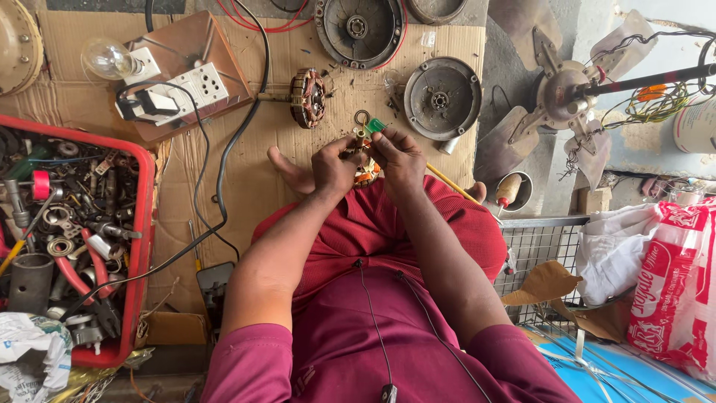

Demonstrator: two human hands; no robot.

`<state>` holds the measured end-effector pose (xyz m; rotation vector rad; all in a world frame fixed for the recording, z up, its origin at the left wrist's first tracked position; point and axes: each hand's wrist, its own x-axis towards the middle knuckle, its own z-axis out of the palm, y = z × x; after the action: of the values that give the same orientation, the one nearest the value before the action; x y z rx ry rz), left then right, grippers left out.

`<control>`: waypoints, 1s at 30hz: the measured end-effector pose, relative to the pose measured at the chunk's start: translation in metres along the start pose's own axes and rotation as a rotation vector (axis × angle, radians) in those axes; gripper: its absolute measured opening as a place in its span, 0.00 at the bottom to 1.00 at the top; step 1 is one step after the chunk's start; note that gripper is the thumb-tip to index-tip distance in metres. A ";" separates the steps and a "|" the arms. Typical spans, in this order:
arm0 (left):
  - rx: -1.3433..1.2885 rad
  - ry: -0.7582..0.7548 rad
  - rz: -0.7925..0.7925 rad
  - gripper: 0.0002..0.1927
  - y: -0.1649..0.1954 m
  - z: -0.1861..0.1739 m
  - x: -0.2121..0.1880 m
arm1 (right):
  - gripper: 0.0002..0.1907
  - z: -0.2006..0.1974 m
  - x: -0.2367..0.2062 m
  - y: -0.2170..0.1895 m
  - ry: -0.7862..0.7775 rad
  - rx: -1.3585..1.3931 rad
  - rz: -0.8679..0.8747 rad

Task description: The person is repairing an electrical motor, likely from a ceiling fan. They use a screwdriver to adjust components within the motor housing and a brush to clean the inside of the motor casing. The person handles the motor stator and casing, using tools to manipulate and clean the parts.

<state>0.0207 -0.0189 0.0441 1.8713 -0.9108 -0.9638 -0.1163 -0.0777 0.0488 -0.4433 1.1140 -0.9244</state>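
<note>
My left hand (333, 166) and my right hand (400, 159) meet above my lap, both closed on a small wound motor part with copper and orange windings (366, 172). A green-handled tool (373, 126) sticks up by my right fingers, which pinch it. A metal ring (362, 116) lies on the cardboard just beyond my fingertips. Most of the held part is hidden by my fingers. My bare foot (291, 173) rests on the cardboard beside my left hand.
A copper-wound stator (308, 97) and two round metal motor covers (442, 98) (359, 30) lie on the cardboard. A red tray of tools (142, 224) sits left. A board with sockets and a bulb (179, 86) is upper left. A fan with blades (563, 93) stands right.
</note>
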 end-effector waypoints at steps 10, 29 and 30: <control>-0.002 0.043 -0.004 0.17 -0.011 0.004 0.003 | 0.09 -0.009 -0.026 0.014 -0.007 -0.367 0.111; -0.006 -0.075 -0.185 0.19 -0.013 -0.002 0.001 | 0.12 0.022 -0.022 0.002 0.096 -0.907 0.008; -0.010 -0.078 -0.197 0.19 -0.013 -0.003 0.001 | 0.12 0.021 -0.020 0.003 0.094 -0.914 -0.026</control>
<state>0.0266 -0.0137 0.0336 1.9533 -0.7754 -1.1642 -0.0984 -0.0626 0.0666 -1.1632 1.5921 -0.4078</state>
